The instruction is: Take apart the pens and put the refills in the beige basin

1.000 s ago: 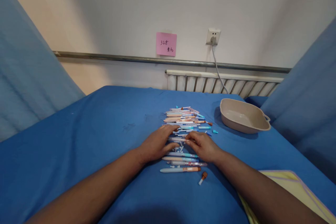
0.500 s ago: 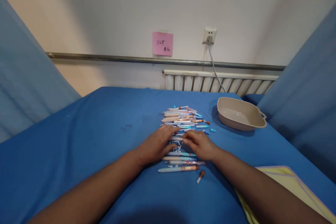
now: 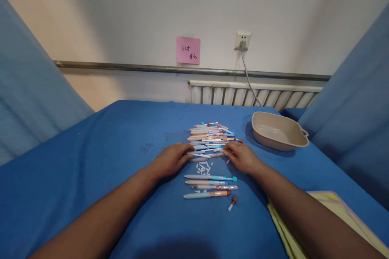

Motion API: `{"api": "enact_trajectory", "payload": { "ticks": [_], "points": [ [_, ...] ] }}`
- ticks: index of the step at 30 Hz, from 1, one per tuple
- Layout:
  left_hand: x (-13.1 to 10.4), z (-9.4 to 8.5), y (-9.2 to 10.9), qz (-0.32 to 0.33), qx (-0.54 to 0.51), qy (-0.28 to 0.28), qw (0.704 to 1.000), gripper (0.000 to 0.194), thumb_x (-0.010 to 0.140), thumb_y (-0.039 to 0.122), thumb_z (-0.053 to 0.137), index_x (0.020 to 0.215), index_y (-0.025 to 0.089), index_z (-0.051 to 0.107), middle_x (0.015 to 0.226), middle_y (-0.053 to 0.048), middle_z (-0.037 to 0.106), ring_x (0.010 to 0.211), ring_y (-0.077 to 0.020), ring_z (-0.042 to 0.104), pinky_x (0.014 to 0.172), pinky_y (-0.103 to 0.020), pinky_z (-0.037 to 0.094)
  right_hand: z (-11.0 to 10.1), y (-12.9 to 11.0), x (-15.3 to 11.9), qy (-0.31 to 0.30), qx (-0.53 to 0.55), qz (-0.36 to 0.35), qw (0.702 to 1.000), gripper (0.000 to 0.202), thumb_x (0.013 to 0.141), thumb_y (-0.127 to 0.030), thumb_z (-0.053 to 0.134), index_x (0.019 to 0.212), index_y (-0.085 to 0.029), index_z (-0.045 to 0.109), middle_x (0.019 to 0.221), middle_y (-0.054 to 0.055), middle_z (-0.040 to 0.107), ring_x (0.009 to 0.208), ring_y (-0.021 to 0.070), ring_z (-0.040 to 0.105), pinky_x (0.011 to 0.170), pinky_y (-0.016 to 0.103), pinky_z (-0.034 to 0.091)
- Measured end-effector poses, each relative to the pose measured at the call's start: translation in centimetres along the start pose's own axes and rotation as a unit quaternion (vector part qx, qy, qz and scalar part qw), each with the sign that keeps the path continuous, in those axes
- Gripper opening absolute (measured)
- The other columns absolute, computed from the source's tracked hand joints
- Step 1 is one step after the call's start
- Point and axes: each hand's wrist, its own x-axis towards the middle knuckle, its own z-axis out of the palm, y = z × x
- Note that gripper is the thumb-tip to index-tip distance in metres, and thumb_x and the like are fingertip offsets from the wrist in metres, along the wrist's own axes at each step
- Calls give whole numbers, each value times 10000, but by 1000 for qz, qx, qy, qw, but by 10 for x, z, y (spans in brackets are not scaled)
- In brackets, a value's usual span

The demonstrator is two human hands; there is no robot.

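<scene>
Loose pens and slim pen parts (image 3: 206, 132) lie in a pile across the blue cloth. My left hand (image 3: 173, 161) has its fingers closed on the left ends of the nearest pen parts (image 3: 203, 155). At their right ends, my right hand (image 3: 244, 158) pinches with thumb and fingers; which single pieces each hand grips is partly hidden. Small white pieces (image 3: 203, 168) are scattered just in front of the hands. Nearer to me lie several pens in a row, among them a grey and turquoise pen (image 3: 206, 177) and a grey and orange pen (image 3: 206, 195).
A beige plastic basin (image 3: 279, 131) stands at the back right. One brown-topped pen piece (image 3: 233, 202) lies near the front. A folded yellow cloth (image 3: 337, 210) is under my right forearm. Behind the bed-like surface are a radiator (image 3: 231, 95) and a metal rail (image 3: 136, 68).
Both hands have moved apart and slightly away from me, to opposite ends of the pen parts. The small white pieces and the turquoise pen tip are now uncovered.
</scene>
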Motion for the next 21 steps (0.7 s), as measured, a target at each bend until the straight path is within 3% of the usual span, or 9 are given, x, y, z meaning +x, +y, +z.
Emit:
{"api": "enact_trajectory", "payload": {
  "ticks": [4,8,11,17,21],
  "points": [
    [5,21,14,-14,-18,14,1000,250,899,335,433,1048,194,577,990,-59,658,882,-194,596,762,-284,436,4,-15,-1,25,86,23,996,170,903,-320,464,879,-187,568,743,9,630,668,136,568,619,238,397],
    [9,33,31,6,41,-3,999,194,865,295,492,1000,201,595,927,-65,656,870,-214,585,742,-295,425,17,-29,-2,-63,132,-8,989,143,898,-297,472,889,-195,572,750,-5,633,664,123,561,588,218,388],
    [7,26,28,-2,67,-24,997,167,847,278,514,967,209,607,895,-60,662,838,-215,592,712,-287,417,20,-28,-2,-79,107,-1,991,137,897,-271,476,881,-185,582,777,8,644,691,128,567,605,223,389],
    [0,-4,7,-44,97,-46,993,221,862,315,491,1023,217,605,931,-63,670,853,-216,605,721,-281,413,18,-20,-1,-84,65,-13,994,138,895,-289,499,902,-188,593,871,29,671,776,143,593,661,235,392],
    [0,-10,11,-55,104,-43,992,262,889,353,428,1011,201,604,922,-67,665,833,-210,604,704,-274,413,15,-24,-2,-60,55,-11,997,140,899,-279,487,889,-185,590,853,32,664,768,144,589,660,237,388]
  ]
}}
